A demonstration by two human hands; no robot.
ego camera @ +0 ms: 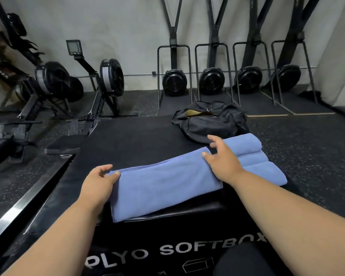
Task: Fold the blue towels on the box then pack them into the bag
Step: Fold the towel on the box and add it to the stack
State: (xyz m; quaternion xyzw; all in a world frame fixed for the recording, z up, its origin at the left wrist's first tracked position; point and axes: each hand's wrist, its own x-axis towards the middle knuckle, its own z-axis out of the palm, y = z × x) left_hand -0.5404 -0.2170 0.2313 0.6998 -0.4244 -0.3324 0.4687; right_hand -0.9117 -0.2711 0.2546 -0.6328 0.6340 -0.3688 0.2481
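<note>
A blue towel (163,184), folded into a long strip, lies across the black soft box (127,140). My left hand (100,182) pinches its left end between thumb and fingers. My right hand (221,158) lies on its right end, thumb on the top edge and fingers spread. To the right, partly behind my right hand, sits a stack of folded blue towels (253,156). Beyond them a black duffel bag (209,122) sits on the box with its zip partly open.
Two rowing machines (106,84) stand on the floor at left. Several ski machines (174,80) line the back wall. Speckled rubber flooring (307,140) surrounds the box. The box's near face reads "PLYO SOFTBOX".
</note>
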